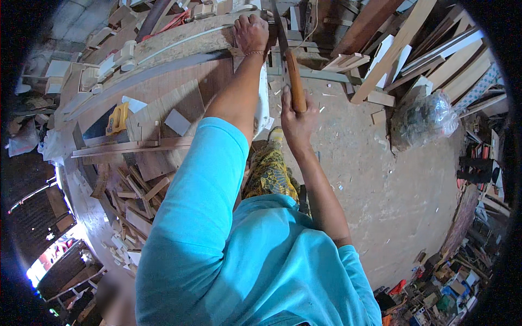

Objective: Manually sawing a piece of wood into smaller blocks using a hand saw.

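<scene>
My right hand (298, 117) is closed round the wooden handle (292, 73) of a handsaw. The saw's dark blade (280, 30) points away from me, just to the right of my left hand (252, 35). That hand lies on wood at the edge of a worn bench (190, 38), its fingers curled over; the piece under it is mostly hidden by the hand. A long white strip (262, 100) hangs below the left wrist, partly behind my forearm.
Boards (397, 54) lean at the upper right beside a clear plastic bag (424, 122). A plywood surface (149, 89) at left holds a yellow tool (116, 119). Offcuts (136, 201) pile below it; more clutter (451, 288) lines the lower right of the concrete floor (386, 212).
</scene>
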The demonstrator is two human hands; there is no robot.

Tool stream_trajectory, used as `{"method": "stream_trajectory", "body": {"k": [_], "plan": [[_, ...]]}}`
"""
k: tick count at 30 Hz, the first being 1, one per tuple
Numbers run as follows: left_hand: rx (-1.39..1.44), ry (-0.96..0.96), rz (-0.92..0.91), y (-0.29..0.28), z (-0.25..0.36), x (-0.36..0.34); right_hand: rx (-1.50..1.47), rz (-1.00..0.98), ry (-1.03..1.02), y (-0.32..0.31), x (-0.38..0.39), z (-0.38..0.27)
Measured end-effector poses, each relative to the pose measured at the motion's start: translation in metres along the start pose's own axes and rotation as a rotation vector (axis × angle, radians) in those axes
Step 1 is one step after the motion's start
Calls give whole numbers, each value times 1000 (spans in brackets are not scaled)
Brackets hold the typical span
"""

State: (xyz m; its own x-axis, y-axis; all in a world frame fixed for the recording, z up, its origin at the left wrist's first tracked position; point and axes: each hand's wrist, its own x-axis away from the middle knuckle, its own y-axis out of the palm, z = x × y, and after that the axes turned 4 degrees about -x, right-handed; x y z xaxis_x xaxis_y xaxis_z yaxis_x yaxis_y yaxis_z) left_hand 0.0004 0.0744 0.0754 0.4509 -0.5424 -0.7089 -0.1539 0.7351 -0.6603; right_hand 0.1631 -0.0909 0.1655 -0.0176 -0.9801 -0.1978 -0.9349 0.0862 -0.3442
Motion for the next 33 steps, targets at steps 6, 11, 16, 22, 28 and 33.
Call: {"method": "stream_trajectory", "body": {"k": [6,11,16,22,28,33], "plan": [[52,10,-35,-6,1,3,-83,-97,193,-8,-40,-35],[207,-2,-85,-20,3,0,-134,-160,259,-23,-60,-60],[175,-26,-169,-18,2,1,-300,-397,266,-43,-104,-73],[139,-2,-174,-22,5,2,-78,-304,36,-25,-101,-64],[85,-21,-146,-22,4,-2,75,-173,35,-24,-52,-50],[2,26,-33,1,0,0,-158,-135,171,-14,-18,-2]]}}
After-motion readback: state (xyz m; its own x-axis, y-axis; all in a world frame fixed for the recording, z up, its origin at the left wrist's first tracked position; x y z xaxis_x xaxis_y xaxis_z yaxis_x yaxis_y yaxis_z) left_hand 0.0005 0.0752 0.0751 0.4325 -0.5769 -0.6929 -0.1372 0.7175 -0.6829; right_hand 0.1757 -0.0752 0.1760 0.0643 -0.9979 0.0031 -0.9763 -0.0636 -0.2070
